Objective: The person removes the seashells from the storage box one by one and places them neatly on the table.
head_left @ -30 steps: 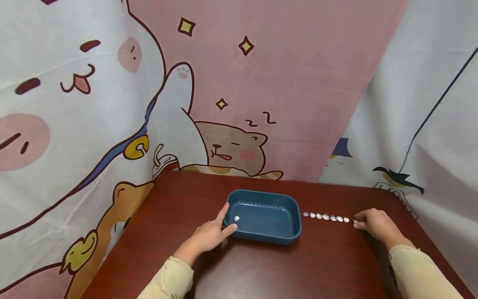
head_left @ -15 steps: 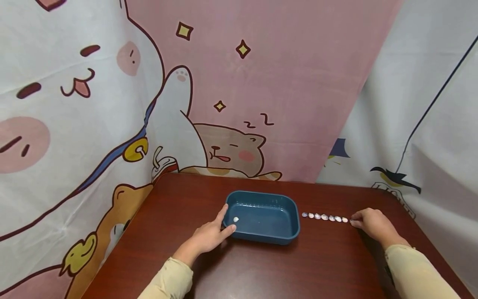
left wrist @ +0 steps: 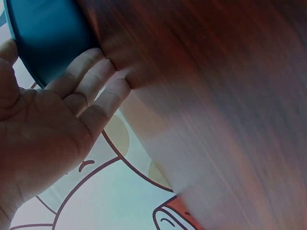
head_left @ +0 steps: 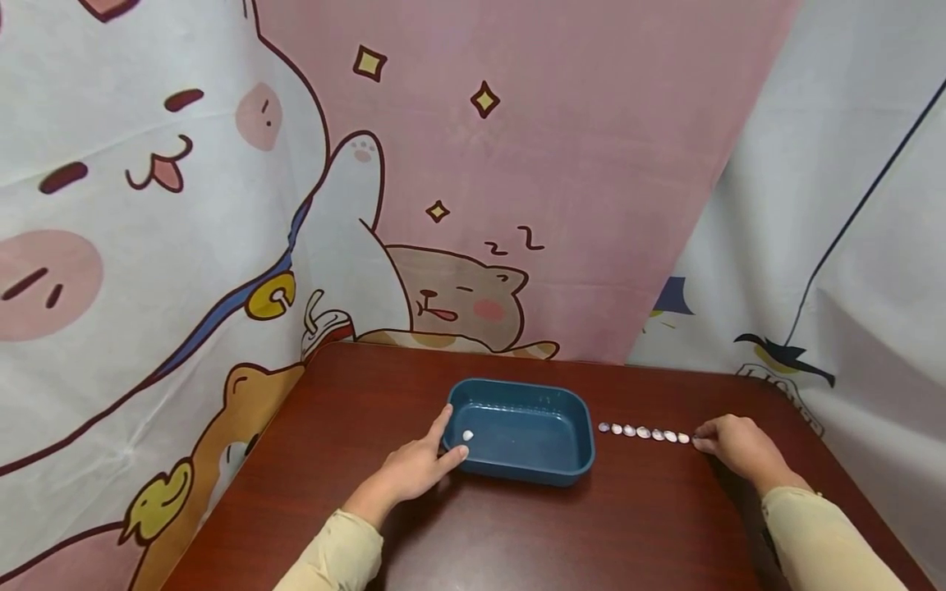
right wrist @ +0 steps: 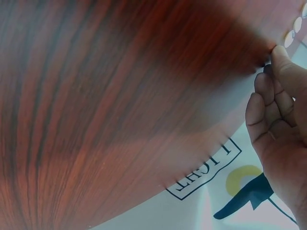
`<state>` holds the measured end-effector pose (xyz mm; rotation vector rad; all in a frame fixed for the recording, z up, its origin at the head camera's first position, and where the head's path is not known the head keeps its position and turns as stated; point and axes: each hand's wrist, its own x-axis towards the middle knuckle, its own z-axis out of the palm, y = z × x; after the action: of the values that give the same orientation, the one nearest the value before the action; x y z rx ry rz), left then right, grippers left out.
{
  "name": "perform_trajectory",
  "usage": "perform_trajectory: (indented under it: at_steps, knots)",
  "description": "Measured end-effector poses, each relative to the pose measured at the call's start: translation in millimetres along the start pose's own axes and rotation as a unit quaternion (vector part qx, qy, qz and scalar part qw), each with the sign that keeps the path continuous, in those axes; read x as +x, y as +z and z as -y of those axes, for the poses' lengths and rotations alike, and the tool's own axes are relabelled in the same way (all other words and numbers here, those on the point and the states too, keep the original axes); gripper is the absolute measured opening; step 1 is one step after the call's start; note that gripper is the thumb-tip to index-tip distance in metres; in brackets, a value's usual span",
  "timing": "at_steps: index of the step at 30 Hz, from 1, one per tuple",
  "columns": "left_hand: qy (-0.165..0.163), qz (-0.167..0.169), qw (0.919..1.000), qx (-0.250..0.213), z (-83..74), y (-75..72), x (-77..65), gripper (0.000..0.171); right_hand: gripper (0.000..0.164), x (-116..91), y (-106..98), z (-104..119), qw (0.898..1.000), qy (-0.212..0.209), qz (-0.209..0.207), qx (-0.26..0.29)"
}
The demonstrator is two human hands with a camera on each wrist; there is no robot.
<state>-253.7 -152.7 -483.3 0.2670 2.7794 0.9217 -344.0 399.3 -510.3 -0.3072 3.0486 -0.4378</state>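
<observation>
A dark blue rectangular tray (head_left: 517,473) stands on the table with one small white shell (head_left: 468,435) inside at its left end. My left hand (head_left: 417,468) rests against the tray's left side, index finger and thumb spread along the rim. In the left wrist view its other fingers lie loosely bent beside the tray (left wrist: 48,33). To the right of the tray runs a line of several small pale shells (head_left: 644,432). At the right end of that line, my right hand (head_left: 742,450) pinches another small shell between thumb and fingertips, which mostly hide it.
The reddish-brown wooden table (head_left: 562,542) extends in front of the tray and the shell line. Cloth with cartoon animals (head_left: 473,295) hangs behind the table and along both sides.
My right hand has moved slightly left with the pinched shell, closing the gap to the end of the line. The left hand stays at the tray.
</observation>
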Motion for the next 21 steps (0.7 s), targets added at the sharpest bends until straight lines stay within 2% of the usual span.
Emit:
perform_trajectory:
  at_steps: [12,17,19,21]
  knots:
    - [0.002,0.005,1.0,-0.006,2.5,3.1,-1.7,0.087,0.032,-0.4,2.7,-2.6,1.0,0.007,0.016,0.002]
    - [0.003,0.002,1.0,-0.004,3.5,3.8,-0.8,0.086,0.038,-2.0,-4.3,-1.6,0.999,0.017,-0.031,0.023]
    - [0.004,0.001,1.0,-0.003,4.0,3.4,-0.2,0.086,0.039,-1.4,-9.8,9.8,0.997,0.023,-0.06,0.043]
    - [0.004,-0.002,1.0,-0.001,4.7,2.7,0.5,0.086,0.041,2.2,-15.2,32.4,0.994,0.015,-0.087,0.063]
